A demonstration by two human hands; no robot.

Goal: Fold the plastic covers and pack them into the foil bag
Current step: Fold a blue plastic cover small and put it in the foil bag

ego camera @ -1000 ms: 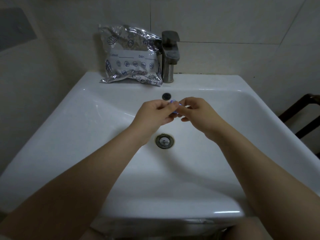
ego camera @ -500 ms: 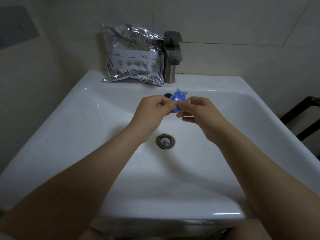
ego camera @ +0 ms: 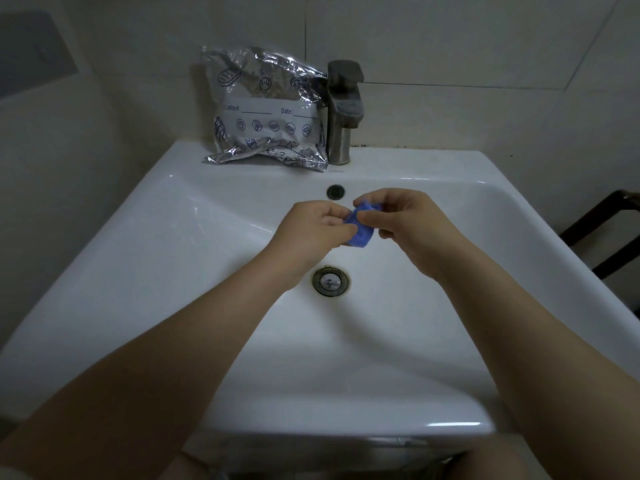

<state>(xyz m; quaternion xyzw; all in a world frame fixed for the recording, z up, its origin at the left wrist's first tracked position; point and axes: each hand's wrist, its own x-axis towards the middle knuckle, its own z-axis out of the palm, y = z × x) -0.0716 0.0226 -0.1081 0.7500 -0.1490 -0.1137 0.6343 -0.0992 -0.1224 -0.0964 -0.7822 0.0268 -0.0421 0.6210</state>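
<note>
A small crumpled blue plastic cover [ego camera: 362, 227] is held above the white sink basin, between both hands. My left hand [ego camera: 313, 228] pinches its left side with curled fingers. My right hand [ego camera: 403, 220] pinches its top and right side. Part of the cover is hidden behind the fingers. The silver foil bag [ego camera: 266, 109], printed with blue icons and a label strip, stands upright on the sink's back ledge, leaning against the wall to the left of the faucet, well beyond both hands.
The white sink [ego camera: 180, 244] fills the view, with a metal drain [ego camera: 330, 281] just below the hands and an overflow hole [ego camera: 335, 191] behind them. A steel faucet [ego camera: 343, 112] stands at the back. A dark chair frame [ego camera: 602, 233] shows at right.
The blue cover, almost hidden between the fingertips a second ago, came out above the fingers half a second ago; now it hangs lower between the two hands, which sit slightly further apart.
</note>
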